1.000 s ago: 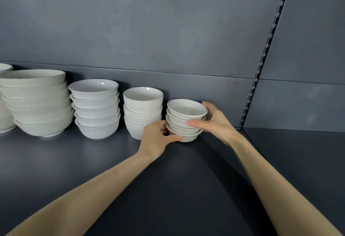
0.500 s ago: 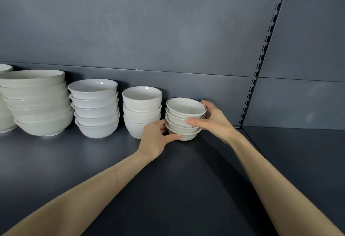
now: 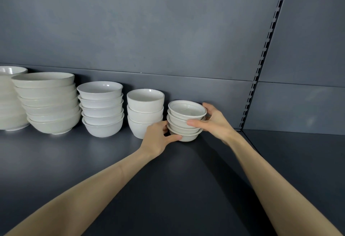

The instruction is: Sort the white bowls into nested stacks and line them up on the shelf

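Observation:
A stack of small white bowls with thin dark rims (image 3: 186, 113) stands on the dark grey shelf (image 3: 56, 161) at the right end of a row. My left hand (image 3: 158, 138) grips its base from the left, thumb across the bottom bowl. My right hand (image 3: 212, 122) wraps the right side, thumb on the front. Left of it stand a stack of three taller white bowls (image 3: 145, 108), a stack of medium bowls (image 3: 101, 108) and a stack of large bowls (image 3: 48, 103).
Another stack of white bowls (image 3: 9, 97) is cut off by the left edge. The grey back panel (image 3: 168, 30) rises right behind the row. A slotted upright rail (image 3: 261, 56) runs down to the right of the small stack, with bare shelf beyond it.
Both hands stay on the small stack, which holds its place at the right end of the row. The camera has shifted slightly; nothing else moved.

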Tool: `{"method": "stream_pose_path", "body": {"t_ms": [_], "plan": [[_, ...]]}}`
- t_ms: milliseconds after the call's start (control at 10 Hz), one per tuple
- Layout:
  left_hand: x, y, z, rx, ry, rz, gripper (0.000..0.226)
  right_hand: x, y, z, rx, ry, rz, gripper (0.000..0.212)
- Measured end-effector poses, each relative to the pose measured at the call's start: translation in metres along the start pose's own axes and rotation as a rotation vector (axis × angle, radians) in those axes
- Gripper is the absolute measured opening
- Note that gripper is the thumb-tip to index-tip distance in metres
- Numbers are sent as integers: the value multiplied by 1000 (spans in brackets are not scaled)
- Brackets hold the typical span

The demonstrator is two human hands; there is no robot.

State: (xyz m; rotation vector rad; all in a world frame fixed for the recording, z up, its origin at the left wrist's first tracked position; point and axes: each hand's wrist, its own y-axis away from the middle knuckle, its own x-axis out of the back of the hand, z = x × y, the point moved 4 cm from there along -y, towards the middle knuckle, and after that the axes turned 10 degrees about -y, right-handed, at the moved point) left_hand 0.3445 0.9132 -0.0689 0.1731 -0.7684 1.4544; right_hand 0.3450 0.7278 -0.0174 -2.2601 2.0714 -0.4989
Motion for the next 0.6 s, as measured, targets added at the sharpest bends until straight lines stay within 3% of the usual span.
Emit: {"method": "stream_pose_path", "body": {"t_ms": [100,200,300,500,600], "plan": [[3,0,1,13,-92,-14,37,2,1,-1,-3,20,-16,56],[7,1,2,28,-202,-48,38,2,2,-7,-37,89,-31,83],[14,5,10,34,-319,-90,40,1,9,-19,-67,193,-46,88],[43,15,34,40,-552,-201,53,-4,26,-52,3,475,-52,54],[72,20,50,21,-651,-141,51,-11,37,-75,41,562,2,52]]}}
